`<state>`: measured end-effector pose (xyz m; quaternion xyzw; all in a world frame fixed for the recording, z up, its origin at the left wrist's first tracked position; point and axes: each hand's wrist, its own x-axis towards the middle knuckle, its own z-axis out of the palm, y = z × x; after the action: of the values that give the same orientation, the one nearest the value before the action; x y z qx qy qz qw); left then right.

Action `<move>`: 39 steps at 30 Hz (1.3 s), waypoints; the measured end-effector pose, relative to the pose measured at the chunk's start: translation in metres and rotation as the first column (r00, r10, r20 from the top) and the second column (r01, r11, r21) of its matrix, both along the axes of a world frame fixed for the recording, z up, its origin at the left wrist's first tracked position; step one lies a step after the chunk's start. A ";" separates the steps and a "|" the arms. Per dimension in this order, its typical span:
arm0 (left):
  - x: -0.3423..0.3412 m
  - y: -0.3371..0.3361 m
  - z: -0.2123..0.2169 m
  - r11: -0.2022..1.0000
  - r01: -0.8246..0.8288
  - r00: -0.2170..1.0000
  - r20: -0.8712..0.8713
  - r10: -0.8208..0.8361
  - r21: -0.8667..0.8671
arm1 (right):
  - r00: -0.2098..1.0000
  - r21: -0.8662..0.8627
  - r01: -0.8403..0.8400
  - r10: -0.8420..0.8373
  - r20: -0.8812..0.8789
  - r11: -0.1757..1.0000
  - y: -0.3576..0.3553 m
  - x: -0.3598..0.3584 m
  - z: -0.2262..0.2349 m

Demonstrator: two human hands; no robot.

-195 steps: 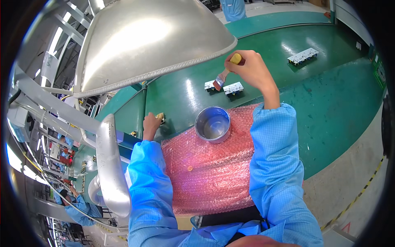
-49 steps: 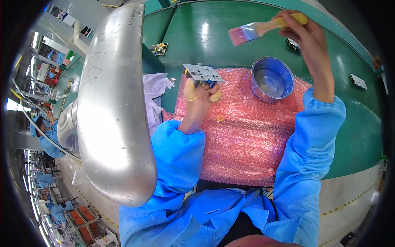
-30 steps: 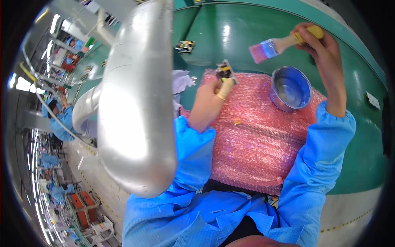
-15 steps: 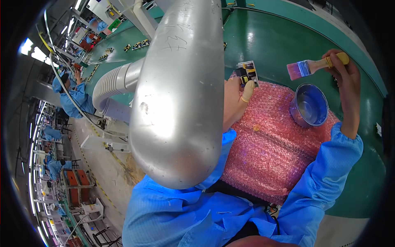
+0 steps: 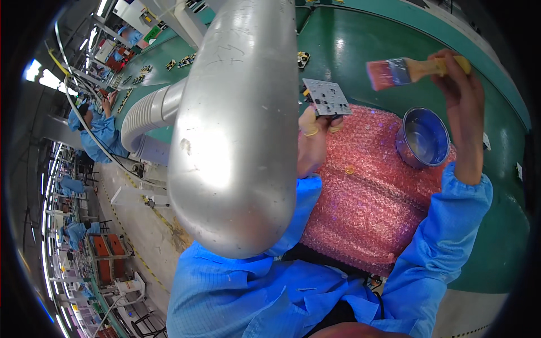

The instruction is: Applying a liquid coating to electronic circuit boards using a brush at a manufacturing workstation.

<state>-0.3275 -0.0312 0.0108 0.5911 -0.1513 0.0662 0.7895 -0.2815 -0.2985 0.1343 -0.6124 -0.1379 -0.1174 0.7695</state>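
Note:
My left hand (image 5: pixel 314 138), with yellowish finger cots on, grips a small circuit board (image 5: pixel 328 98) by its lower edge. The board's pale solder side faces up, and dark and yellow parts peek out at its left edge. Part of my left wrist is hidden behind the big metal duct. My right hand (image 5: pixel 463 96) is closed around the handle of a paintbrush (image 5: pixel 414 70), bristles pointing left and tinted pink, slightly blurred. Below the brush, a round metal bowl (image 5: pixel 410 151) with liquid-like shine inside sits on pink bubble wrap (image 5: pixel 360 208).
A large silver duct (image 5: pixel 234 141) with a ribbed hose (image 5: pixel 147 115) blocks the view on the left. Several circuit boards (image 5: pixel 186 60) lie along the green bench (image 5: pixel 360 42). A co-worker in blue (image 5: pixel 101 132) sits far left.
My left hand has turned the circuit board over, from its component side to its pale solder side. The paintbrush in my right hand has moved left and slightly up.

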 end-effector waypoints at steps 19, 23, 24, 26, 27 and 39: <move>-0.009 -0.022 0.017 0.931 0.140 0.990 0.055 -0.129 -0.339 | 0.977 -0.080 -0.202 0.195 -0.088 0.976 0.067 -0.021 -0.018; -0.005 -0.022 0.010 0.949 0.153 0.987 0.087 -0.134 -0.277 | 0.972 -0.100 -0.226 0.218 -0.086 0.969 0.067 -0.018 -0.026; -0.007 -0.023 0.011 0.951 0.147 0.986 0.112 -0.121 -0.273 | 0.976 -0.136 -0.209 0.197 -0.095 0.968 0.066 -0.017 -0.027; -0.006 -0.022 0.008 0.952 0.142 0.985 0.137 -0.108 -0.271 | 0.979 -0.172 -0.192 0.176 -0.104 0.966 0.063 -0.015 -0.029; -0.004 -0.020 0.004 0.946 0.141 0.986 0.129 -0.107 -0.292 | 0.986 -0.195 -0.159 0.145 -0.084 0.968 0.058 -0.012 -0.029; -0.006 -0.021 0.003 0.963 0.094 0.993 0.090 -0.073 -0.254 | 0.980 -0.169 -0.200 0.194 -0.051 0.965 0.056 -0.019 -0.018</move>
<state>-0.3331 -0.0523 0.0134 0.4733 -0.1974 0.0754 0.8552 -0.3005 -0.2430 0.1160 -0.6620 -0.1944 -0.0175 0.7236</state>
